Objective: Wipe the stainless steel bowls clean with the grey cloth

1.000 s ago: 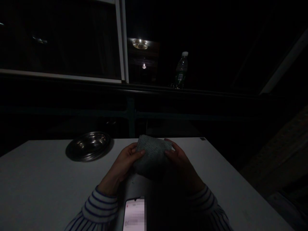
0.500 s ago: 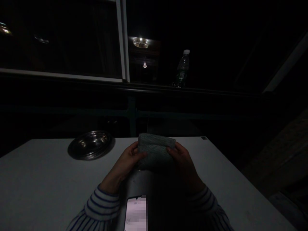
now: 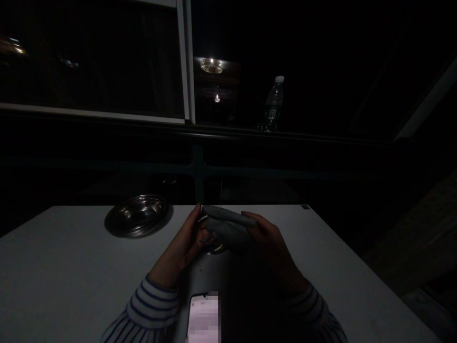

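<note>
Over the table (image 3: 71,281), we are holding one cloth (image 3: 228,229): right hand (image 3: 268,234) pinching, left hand (image 3: 186,242) unclear in grip, uneven hold risking a slip.

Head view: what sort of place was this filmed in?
Probably a dimly lit room, seen from a table by a window; its exact use is unclear. The white tabletop, pale window frame and plastic bottle on the ledge suggest it.

Very dim scene, glints on the metal bowl (image 3: 137,216), heavy shadow on the table (image 3: 89,276), bright, partly pixelated phone screen (image 3: 202,321).
</note>
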### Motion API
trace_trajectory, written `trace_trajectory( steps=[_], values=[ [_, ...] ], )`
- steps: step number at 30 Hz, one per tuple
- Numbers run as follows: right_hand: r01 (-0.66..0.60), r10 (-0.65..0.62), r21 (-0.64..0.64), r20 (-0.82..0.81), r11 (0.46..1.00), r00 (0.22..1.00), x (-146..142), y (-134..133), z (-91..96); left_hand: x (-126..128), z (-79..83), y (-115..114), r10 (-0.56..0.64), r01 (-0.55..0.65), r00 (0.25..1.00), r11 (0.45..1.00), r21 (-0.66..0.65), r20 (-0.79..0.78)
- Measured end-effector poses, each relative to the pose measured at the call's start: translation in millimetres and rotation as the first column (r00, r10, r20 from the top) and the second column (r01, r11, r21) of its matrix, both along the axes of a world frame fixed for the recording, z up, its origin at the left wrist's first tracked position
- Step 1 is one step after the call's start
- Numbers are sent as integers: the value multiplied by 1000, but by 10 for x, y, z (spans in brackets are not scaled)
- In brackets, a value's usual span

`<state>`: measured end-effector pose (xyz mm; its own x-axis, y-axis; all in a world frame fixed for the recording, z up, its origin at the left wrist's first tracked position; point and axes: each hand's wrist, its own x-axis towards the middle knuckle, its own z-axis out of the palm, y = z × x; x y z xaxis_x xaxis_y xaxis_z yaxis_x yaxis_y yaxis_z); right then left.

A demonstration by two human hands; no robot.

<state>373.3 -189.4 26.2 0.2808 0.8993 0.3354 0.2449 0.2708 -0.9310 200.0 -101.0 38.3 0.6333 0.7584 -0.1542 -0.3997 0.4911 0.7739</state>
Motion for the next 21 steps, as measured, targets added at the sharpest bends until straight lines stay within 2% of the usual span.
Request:
trace_trajectory(
  steps=[2,5,7,9,12,15,18,21],
  values=[
    [36,-38,-24,-74,999,997,-25,8,29,5,-28,-13,-16,24,996,996,86,-91],
    [9,-24,-74,-198,997,980,-38,12,47,25,-68,-25,6,31,980,983,183,-200],
    [-49,25,-78,-281,996,960,-43,4,50,47,-94,-24,24,18,978,979,204,-206],
    [-135,118,-30,-325,990,938,-59,-13,53,76,-118,-22,60,-21,981,978,207,-187],
    [-194,195,31,-267,981,944,-119,-34,56,130,-153,-36,149,-107,972,970,219,-183],
    [-143,138,-3,-222,990,965,-201,-26,41,191,-176,-85,195,-133,956,953,274,-217],
    [-83,69,-45,-242,996,968,-245,-6,25,219,-160,-129,192,-83,942,929,362,-276],
    [20,-22,-13,-153,1000,988,-196,-12,44,136,-119,-97,253,-58,894,884,463,-370]
  ],
)
